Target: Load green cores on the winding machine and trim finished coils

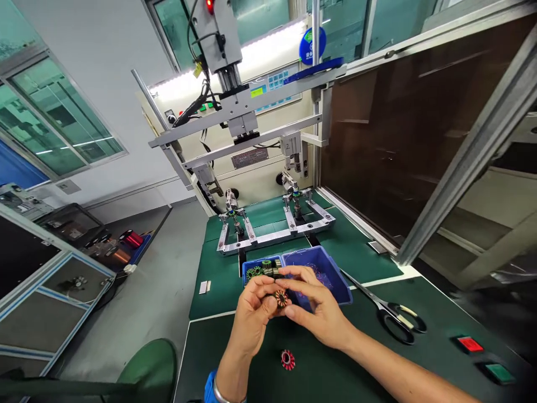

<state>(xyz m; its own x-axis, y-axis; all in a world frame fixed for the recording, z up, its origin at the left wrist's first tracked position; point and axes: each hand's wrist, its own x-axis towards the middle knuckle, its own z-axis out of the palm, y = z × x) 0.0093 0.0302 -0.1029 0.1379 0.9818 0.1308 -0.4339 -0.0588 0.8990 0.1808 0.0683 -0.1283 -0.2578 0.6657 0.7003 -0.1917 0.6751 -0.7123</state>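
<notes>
Near the big bin: I have both hands over the mat (235, 350), on the near-left side of the big bin (339, 280).
Ring: I see the red and copper ring (281, 298) up off the mat, between my hands, near the big bin's left near corner.
Left hand: my left hand (249, 316) has its thumb and fingers clamped on the ring.
Right hand: my right hand (321, 308) has its thumb and first finger apart, close around the ring; I cannot tell if they pinch it.
Small bin: the small bin (244, 268) sits just left of the big bin, with green rings (254, 272) in it.
Big bin: thin bits of wire (316, 271) lie inside.
Red ring: one red ring (287, 360) lies flat on the mat, nearer to me than the big bin.
Scissors: the scissors (384, 306) lie to the right of the big bin.
Buttons: a red button (470, 344) and a green button (499, 373) sit well to its right.
Machine: the metal frame (274, 239) stands behind the big bin.
</notes>
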